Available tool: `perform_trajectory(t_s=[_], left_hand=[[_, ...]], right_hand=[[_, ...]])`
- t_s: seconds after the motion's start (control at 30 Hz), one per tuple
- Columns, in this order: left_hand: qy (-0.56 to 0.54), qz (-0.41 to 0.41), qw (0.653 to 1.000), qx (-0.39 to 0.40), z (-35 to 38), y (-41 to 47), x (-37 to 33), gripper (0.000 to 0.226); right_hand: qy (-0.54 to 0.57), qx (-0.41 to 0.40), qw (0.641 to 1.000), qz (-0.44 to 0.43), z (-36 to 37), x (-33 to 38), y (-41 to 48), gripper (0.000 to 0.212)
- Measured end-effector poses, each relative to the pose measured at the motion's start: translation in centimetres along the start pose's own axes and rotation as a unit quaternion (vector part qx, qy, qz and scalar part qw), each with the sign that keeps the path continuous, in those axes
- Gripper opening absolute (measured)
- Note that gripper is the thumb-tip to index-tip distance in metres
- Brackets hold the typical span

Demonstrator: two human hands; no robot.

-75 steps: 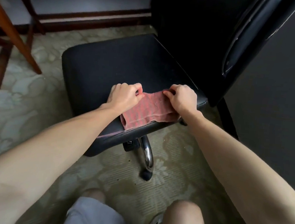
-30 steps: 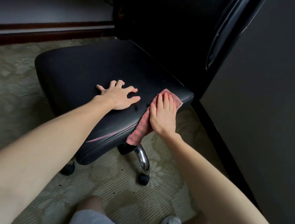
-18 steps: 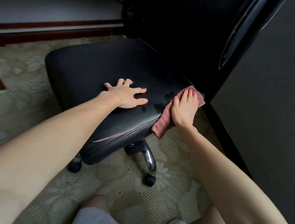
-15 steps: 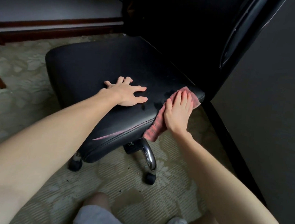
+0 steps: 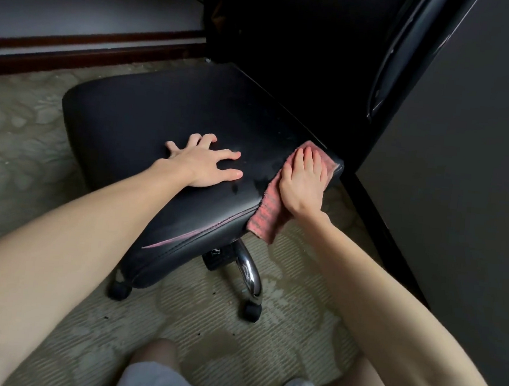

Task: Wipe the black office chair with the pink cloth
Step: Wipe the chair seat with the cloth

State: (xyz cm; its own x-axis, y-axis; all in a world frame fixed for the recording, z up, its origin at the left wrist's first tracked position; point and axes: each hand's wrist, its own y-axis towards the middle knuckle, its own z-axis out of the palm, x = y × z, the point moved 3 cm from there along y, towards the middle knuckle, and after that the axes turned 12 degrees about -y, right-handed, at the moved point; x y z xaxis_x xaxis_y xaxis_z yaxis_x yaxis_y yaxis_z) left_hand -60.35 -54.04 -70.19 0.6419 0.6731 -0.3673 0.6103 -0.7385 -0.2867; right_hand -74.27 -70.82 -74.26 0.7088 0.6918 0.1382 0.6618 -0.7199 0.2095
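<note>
Cloth: pink cloth looks soft, light and limp, w/ no stiffness. It lies flat under my palm, and its loose end droops off the seat edge beside my wrist. Prob. damp, judging by dark smears just left of my fingers, but I can't confirm.
Best hold: no pinch needed. A flat palm on the middle, w/ pressure, should drag it along instead of bunching it. At the edge the thin fabric could slip from under the heel of my hand.
Chair: black office chair has a padded, smooth, leather-like seat. It seems firm enough to lean on, but it sits on casters, so it may roll under a push.
Right hand: my right hand lies flat, fingers straight and close together, pressing the cloth on the seat corner. Nothing is gripped. Backrest rises just beyond the fingertips.
Left hand: my left hand rests bare on the seat, fingers splayed straight, holding nothing. I judge it's bracing the chair. A strip of bare seat lies btwn its thumb and the cloth.
Below: chrome leg shows beneath my right wrist, w/ patterned carpet all round.
</note>
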Motion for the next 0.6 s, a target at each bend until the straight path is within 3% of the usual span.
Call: perform_trajectory(t_s=[0.2, 0.37, 0.6], left_hand=[[0.007, -0.015, 1.000, -0.001, 0.2, -0.2, -0.7, 0.060], [-0.006, -0.015, 1.000, 0.004, -0.1, -0.1, -0.6, 0.060], [0.003, -0.017, 1.000, 0.009, -0.1, 0.5, -1.3, 0.061]], right_hand=[[0.039, -0.077, 0.992, -0.089, -0.4, 4.0, -5.9, 0.057], [0.023, -0.027, 0.988, -0.149, -0.7, 2.4, -5.0, 0.059], [0.020, 0.036, 0.999, 0.004, 0.2, -3.1, 2.6, 0.052]])
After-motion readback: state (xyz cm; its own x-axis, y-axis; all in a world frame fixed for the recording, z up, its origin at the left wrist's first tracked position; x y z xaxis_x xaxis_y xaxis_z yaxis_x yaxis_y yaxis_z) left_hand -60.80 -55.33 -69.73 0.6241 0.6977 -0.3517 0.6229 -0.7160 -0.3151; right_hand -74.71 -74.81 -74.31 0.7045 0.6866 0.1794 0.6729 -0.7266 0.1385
